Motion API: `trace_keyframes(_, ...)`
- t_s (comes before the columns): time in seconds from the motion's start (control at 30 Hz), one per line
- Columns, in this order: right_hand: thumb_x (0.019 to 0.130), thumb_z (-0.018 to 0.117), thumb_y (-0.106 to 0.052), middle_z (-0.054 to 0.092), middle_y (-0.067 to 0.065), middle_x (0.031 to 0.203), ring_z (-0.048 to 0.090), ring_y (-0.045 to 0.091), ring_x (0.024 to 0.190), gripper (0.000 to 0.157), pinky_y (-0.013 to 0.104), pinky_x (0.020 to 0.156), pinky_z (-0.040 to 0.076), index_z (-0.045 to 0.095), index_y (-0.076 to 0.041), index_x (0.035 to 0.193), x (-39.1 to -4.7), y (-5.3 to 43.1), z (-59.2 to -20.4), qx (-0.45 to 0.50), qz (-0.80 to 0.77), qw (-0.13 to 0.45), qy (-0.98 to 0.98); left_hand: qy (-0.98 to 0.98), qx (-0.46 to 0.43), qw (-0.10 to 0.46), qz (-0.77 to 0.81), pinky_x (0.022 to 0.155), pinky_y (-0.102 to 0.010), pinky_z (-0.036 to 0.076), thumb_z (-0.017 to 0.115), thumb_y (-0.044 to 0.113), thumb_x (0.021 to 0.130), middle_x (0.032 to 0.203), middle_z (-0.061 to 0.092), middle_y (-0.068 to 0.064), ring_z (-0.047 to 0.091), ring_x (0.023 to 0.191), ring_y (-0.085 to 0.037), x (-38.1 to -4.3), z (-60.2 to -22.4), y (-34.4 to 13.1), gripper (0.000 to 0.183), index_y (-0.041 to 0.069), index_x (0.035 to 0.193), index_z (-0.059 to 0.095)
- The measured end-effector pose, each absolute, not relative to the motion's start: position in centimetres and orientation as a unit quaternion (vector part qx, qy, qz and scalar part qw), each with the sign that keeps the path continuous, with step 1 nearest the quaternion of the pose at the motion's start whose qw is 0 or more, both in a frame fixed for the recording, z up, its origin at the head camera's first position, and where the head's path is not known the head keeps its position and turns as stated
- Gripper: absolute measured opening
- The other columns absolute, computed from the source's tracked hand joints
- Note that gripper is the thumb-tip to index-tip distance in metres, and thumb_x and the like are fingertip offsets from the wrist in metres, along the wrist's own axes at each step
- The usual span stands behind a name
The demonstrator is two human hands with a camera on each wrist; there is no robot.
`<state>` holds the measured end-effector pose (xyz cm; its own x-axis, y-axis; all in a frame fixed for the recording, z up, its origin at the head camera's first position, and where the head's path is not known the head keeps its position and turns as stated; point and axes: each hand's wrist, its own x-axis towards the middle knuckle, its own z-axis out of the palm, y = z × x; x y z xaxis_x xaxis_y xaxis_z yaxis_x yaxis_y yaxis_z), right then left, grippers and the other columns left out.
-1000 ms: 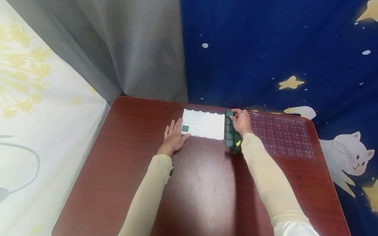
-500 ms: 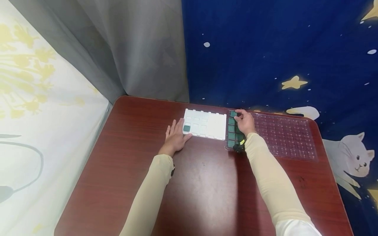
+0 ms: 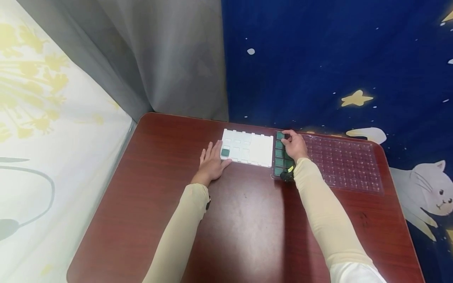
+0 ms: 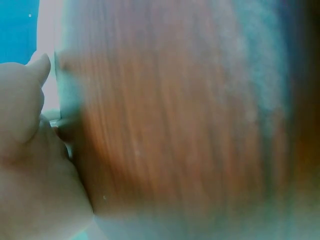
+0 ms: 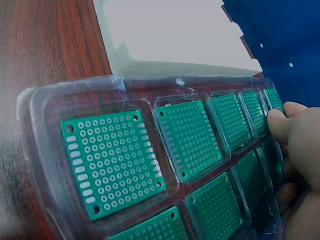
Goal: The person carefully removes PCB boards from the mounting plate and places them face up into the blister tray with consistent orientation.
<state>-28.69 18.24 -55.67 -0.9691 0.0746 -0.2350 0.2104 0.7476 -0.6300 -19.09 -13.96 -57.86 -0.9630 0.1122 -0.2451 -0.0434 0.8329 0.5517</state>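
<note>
My right hand (image 3: 295, 146) is at the far end of a clear plastic tray (image 5: 107, 85), its thumb and index finger pinching the edge of a small green perforated circuit board (image 3: 280, 135). Several more green circuit boards (image 5: 112, 162) sit in the tray's square pockets, partly hidden by that hand. My left hand (image 3: 211, 163) rests with straight fingers along the left end of a white slotted tray (image 3: 260, 149), thumb at its near edge. One green circuit board (image 3: 225, 152) lies in a near-left slot of the white tray. The left wrist view shows mostly blurred wood.
Right of my right hand lies a wide clear plastic sheet of many pockets (image 3: 348, 163). Everything stands on a reddish-brown wooden table (image 3: 244, 224) against a grey curtain (image 3: 187, 59) and a blue star-patterned cloth (image 3: 304, 59). A black wrist camera (image 3: 286, 175) overlaps the clear tray's near end.
The head view has shifted slightly, so the trays and hands appear a little further right. Both hands keep nearly the same places, the right one still at the far circuit board.
</note>
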Motion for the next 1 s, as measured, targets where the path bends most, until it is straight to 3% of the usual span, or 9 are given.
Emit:
trace_keyframes(0.43, 0.106, 0.055, -0.025, 0.055, 0.016, 0.121, 0.055, 0.033, 0.105, 0.038, 0.052, 0.093, 0.047, 0.056, -0.023, 0.144, -28.7, 18.1, -55.6, 0.077, -0.333, 0.091, 0.935, 0.949, 0.016, 0.137, 0.284, 0.13, -0.051, -0.008, 0.048, 0.058, 0.102, 0.175, -0.002, 0.007, -0.012, 0.162, -0.02, -19.6, -58.9, -14.2, 0.088, 0.027, 0.165, -0.004)
trace_keyframes(1.0, 0.106, 0.055, -0.025, 0.055, 0.016, 0.122, 0.054, 0.033, 0.106, 0.038, 0.053, 0.095, 0.046, 0.055, -0.023, 0.144, -28.6, 18.1, -55.7, 0.085, -0.339, 0.094, 0.932, 0.949, 0.014, 0.141, 0.283, 0.13, -0.051, -0.009, 0.05, 0.053, 0.103, 0.175, -0.001, 0.004, -0.012, 0.162, -0.021, -19.3, -58.0, -14.1, 0.087, 0.025, 0.166, -0.003)
